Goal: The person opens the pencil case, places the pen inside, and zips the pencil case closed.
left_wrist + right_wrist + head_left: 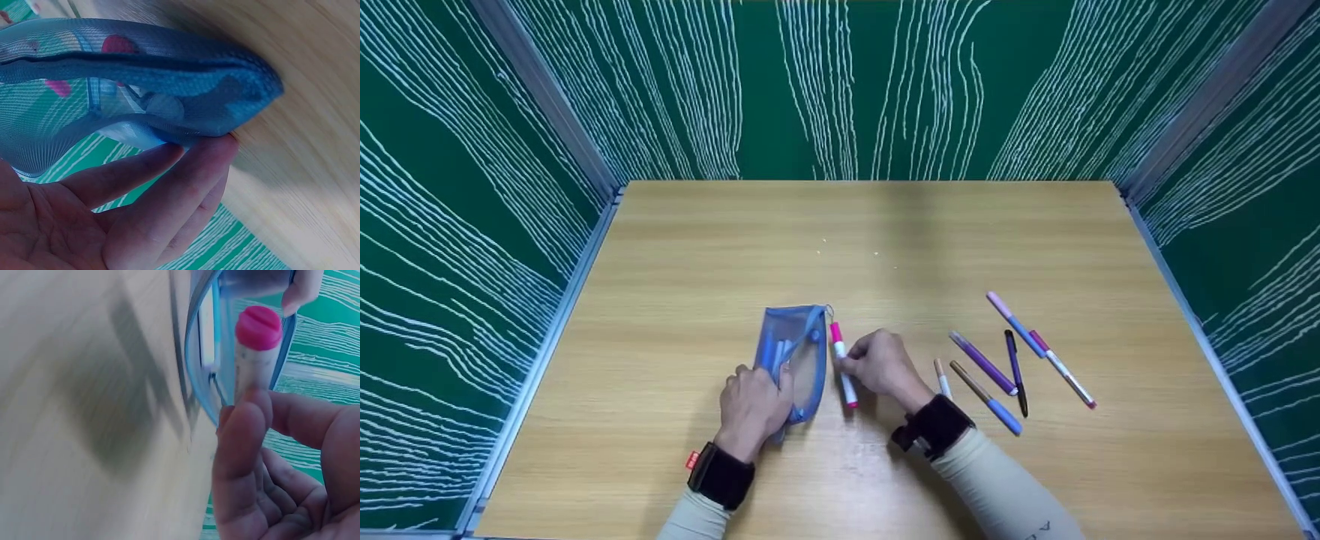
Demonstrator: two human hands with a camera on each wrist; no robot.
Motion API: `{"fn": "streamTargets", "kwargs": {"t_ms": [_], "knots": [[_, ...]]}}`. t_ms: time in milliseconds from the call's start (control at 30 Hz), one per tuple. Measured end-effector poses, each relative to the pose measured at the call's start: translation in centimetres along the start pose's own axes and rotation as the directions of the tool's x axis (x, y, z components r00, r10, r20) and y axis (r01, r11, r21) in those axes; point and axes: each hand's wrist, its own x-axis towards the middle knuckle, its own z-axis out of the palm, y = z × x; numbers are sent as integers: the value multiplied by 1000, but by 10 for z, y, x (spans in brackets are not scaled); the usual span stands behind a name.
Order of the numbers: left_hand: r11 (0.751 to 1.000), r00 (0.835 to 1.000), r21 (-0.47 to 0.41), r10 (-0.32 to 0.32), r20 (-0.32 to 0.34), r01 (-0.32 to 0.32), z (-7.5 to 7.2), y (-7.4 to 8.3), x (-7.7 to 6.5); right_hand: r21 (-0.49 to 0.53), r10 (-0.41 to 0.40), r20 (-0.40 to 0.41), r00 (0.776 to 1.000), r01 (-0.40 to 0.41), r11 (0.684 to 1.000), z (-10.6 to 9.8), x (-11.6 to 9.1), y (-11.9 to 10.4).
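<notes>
A blue mesh pencil pouch point(812, 379) with an open zip mouth lies left of the middle of the table, with several blue and white pens point(769, 346) inside. My left hand point(755, 405) holds its near left side, fingertips against the mesh point(185, 84) in the left wrist view. Just right of the pouch, my right hand point(883, 366) pinches a white marker point(846, 386) with a pink cap between thumb and fingers. In the right wrist view, the marker's pink end point(259, 328) points up in front of the pouch mouth.
To the right lie a purple marker point(982, 363), a dark pen point(1015, 373), a gold-and-blue marker point(986, 398), a lilac-and-blue marker point(1017, 325), a white marker with dark pink ends point(1063, 370) and a partly hidden white pen point(942, 378). Green walls surround the table point(720, 247).
</notes>
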Motion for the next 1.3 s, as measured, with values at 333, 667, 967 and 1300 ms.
{"fn": "streamTargets", "kwargs": {"t_ms": [333,667,967,1300], "knots": [[1000,999,8,-13,41,12,-2,0,2,116,14,55,998,-21,993,26,4,-14],[1000,1000,11,-13,13,13,-1,2,1,243,41,67,997,-56,968,45,13,-23],[1000,1000,23,-15,11,14,-2,2,1,261,83,89,993,-104,960,58,16,-28],[1000,999,12,-25,33,24,-1,2,0,284,61,95,994,-86,955,72,18,-28]]}}
